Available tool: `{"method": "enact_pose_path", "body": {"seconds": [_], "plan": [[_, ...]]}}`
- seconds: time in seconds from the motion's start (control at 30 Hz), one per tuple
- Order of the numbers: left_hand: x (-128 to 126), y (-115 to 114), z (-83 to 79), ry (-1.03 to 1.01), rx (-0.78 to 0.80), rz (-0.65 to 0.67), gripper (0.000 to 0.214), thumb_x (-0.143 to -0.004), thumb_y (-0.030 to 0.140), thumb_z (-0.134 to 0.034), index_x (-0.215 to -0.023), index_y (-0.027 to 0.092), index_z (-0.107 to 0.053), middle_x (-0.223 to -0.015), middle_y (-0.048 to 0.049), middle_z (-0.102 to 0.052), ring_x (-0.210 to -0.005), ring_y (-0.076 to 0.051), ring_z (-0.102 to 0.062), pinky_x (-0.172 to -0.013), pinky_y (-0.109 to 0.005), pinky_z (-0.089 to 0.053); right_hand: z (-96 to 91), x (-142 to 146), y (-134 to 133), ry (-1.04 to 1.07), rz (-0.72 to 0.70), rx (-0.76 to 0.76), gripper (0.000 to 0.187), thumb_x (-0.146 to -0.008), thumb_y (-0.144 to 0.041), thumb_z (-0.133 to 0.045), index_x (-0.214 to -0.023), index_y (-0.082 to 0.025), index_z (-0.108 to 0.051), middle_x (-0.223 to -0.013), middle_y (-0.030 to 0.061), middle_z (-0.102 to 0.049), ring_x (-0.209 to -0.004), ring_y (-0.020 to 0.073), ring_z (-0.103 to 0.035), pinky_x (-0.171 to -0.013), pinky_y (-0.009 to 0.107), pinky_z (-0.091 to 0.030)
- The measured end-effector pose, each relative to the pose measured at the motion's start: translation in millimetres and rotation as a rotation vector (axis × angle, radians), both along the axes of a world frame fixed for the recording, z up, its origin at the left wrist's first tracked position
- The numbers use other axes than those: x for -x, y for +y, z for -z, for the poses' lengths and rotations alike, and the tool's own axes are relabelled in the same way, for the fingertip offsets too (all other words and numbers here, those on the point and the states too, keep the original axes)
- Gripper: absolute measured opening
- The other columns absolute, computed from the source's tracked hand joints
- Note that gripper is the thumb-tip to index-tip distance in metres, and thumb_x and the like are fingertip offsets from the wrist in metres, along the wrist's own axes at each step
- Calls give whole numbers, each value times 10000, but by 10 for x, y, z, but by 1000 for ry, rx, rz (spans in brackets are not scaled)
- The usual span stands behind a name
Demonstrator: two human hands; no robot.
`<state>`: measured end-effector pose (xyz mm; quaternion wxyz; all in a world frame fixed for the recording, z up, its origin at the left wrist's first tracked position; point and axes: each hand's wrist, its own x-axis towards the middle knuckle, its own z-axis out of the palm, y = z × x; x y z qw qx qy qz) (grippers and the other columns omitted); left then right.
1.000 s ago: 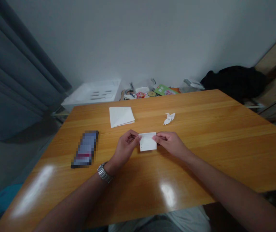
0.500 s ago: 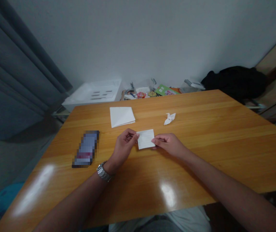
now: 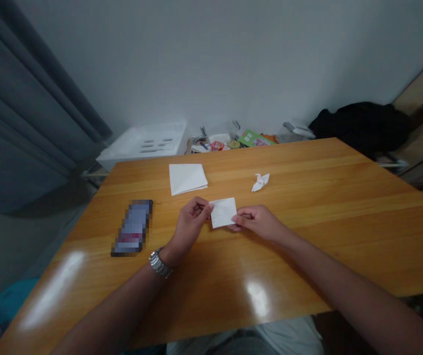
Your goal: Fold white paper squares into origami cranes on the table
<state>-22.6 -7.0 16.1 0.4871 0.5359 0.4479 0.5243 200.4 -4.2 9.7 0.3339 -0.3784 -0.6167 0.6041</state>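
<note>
White paper rectangle (image 3: 222, 212) pinched by left hand (image 3: 190, 220) and right hand (image 3: 262, 223); origami bird (image 3: 260, 183) beyond it, rightward; smartphone (image 3: 133, 228) to its left.

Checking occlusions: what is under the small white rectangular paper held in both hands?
Fingers of the right hand show past the paper, near its lower right corner; glossy brown wooden tabletop shows around it. What it covers cannot be seen.

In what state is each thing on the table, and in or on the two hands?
Left hand: pinching the paper's side
Right hand: pinching the opposite side
Small white paper: flat, held
Origami bird: folded, released
White paper stack: lying flat
Smartphone: face up, lit, display pixelated
Metal wristwatch: worn, left wrist
</note>
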Motion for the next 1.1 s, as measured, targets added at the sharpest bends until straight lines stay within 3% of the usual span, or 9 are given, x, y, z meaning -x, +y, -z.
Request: {"method": "enact_pose_path", "body": {"seconds": [0.27,0.67,0.83,1.1], "plan": [[20,6,26,-21,13,21,269,-857,386,-734,-835,167,-578,-762,11,-596,-707,-108,-581,-651,-211,-483,-33,-5,7,87,20,127,456,-780,-558,-763,-931,-128,-745,-897,118,-782,-811,215,-739,-820,369,-580],[-17,-16,40,63,15,51,324,-860,440,-715,-810,167,-548,-716,12,-587,-671,-115,-583,-616,-211,-461,-68,-8,-2,-116,100,-101,431,-905,-540,-611,-925,-133,-752,-906,86,-763,-822,218,-675,-748,312,-501],[-11,-12,52,67,42,100,275,-876,419,-677,-866,177,-547,-744,14,-595,-684,-124,-590,-635,-222,-470,-58,-44,19,-164,60,-121,429,-921,-532,-583,-855,-134,-729,-818,60,-727,-732,185,-624,-679,278,-444],[-14,-60,-37,294,-51,219,243,-908,395,-650,-991,167,-653,-923,-52,-695,-839,-170,-651,-744,-267,-519,-19,-56,-10,-296,-118,-117,394,-918,-479,-580,-728,-142,-654,-631,-18,-552,-574,115,-445,-542,242,-308]]}}
